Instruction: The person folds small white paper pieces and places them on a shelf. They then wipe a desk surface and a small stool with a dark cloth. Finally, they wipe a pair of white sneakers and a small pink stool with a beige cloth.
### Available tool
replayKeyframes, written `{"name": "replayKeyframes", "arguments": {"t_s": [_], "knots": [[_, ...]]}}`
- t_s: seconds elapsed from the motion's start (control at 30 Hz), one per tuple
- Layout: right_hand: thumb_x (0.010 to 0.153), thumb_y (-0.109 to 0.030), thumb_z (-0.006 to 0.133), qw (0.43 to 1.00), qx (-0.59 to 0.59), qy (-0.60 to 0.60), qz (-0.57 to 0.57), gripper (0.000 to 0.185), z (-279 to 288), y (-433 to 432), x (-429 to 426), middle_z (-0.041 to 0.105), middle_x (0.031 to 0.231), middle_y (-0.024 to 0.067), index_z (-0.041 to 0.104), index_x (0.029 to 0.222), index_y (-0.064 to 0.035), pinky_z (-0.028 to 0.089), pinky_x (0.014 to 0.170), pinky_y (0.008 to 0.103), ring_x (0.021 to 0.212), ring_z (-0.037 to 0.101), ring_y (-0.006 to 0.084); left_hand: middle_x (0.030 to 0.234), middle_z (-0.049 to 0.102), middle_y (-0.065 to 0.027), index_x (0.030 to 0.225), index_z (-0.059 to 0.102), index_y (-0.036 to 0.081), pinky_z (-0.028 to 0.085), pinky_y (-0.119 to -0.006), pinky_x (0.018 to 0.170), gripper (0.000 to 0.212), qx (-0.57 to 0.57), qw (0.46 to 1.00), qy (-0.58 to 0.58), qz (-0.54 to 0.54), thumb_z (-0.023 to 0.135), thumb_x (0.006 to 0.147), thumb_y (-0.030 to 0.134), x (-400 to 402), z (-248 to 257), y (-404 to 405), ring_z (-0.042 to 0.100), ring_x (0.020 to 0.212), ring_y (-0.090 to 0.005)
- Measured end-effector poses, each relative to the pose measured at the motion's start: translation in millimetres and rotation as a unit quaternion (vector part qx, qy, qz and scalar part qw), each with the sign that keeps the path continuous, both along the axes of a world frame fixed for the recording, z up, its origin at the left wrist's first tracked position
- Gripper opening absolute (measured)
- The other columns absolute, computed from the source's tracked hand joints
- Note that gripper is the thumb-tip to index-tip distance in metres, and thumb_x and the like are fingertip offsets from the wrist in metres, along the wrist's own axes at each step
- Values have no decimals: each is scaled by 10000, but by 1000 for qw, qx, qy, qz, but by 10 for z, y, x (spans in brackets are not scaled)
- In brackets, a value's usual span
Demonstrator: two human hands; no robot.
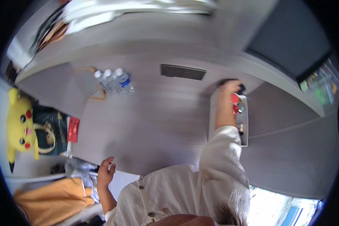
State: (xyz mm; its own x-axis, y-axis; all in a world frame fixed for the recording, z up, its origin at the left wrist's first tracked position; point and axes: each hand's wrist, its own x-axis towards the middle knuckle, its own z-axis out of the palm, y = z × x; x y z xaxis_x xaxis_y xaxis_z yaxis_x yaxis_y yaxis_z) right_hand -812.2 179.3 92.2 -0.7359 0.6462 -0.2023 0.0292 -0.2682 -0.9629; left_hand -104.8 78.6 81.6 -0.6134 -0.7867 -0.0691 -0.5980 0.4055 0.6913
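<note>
My right hand (232,85) is stretched out to the far end of a white open box (244,139). Its fingers bend around a dark object (241,89), which shows on both sides of the hand; blur hides what it is. Inside the box, partly covered by my forearm, lie a red round item (235,98), a shiny red item (236,109) and other small things. My left hand (106,171) is raised near the front left edge of the grey desk (158,121), fingers apart and slightly curled, holding nothing.
Three clear plastic bottles (121,80) with white caps stand at the back left beside a wood-framed item (97,97). A black socket panel (183,72) is at the back. Left are a red packet (73,129), a yellow plush toy (21,127) and orange cloth (53,197). A shelf (158,34) overhangs.
</note>
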Motion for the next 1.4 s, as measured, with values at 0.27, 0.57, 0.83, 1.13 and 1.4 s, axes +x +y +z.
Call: {"name": "replayKeyframes", "arguments": {"t_s": [0.27,0.57,0.83,1.13,1.4], "knots": [[956,-257,410,964,18,264,37,473,368,278,33,550,1147,281,468,1167,163,471,884,461,972,559,343,1101,645,-158,1166,625,57,522,-360,816,328,67,983,-66,160,653,854,154,1019,-219,497,636,962,-279],[833,-152,508,716,481,495,106,526,1218,-1516,1560,442,1296,337,431,1283,109,329,967,573,1137,432,528,1100,644,-153,1159,623,84,511,-395,834,318,68,978,-83,181,625,864,203,1096,-1,301,636,947,-310],[821,-112,582,526,503,595,341,452,1499,-3669,3121,552,1327,137,584,1270,-157,278,1067,534,1283,440,371,1070,651,-161,1130,629,81,485,-409,880,301,100,969,-66,218,635,855,205,1548,-386,154,598,1023,-349],[932,-230,490,604,111,509,604,441,2101,-5293,5260,473,1321,199,442,1289,25,325,1026,393,1228,440,341,1030,661,-157,1129,641,96,505,-392,830,320,123,945,-83,293,661,830,210,2171,-525,-75,626,947,-316],[960,-277,464,550,40,502,666,698,21,-4945,6286,47,1557,276,135,1470,67,62,1162,494,1442,77,413,1012,657,-143,1131,643,112,514,-373,808,318,151,934,-92,310,667,830,212,2537,-592,-221,633,918,-292]]}}
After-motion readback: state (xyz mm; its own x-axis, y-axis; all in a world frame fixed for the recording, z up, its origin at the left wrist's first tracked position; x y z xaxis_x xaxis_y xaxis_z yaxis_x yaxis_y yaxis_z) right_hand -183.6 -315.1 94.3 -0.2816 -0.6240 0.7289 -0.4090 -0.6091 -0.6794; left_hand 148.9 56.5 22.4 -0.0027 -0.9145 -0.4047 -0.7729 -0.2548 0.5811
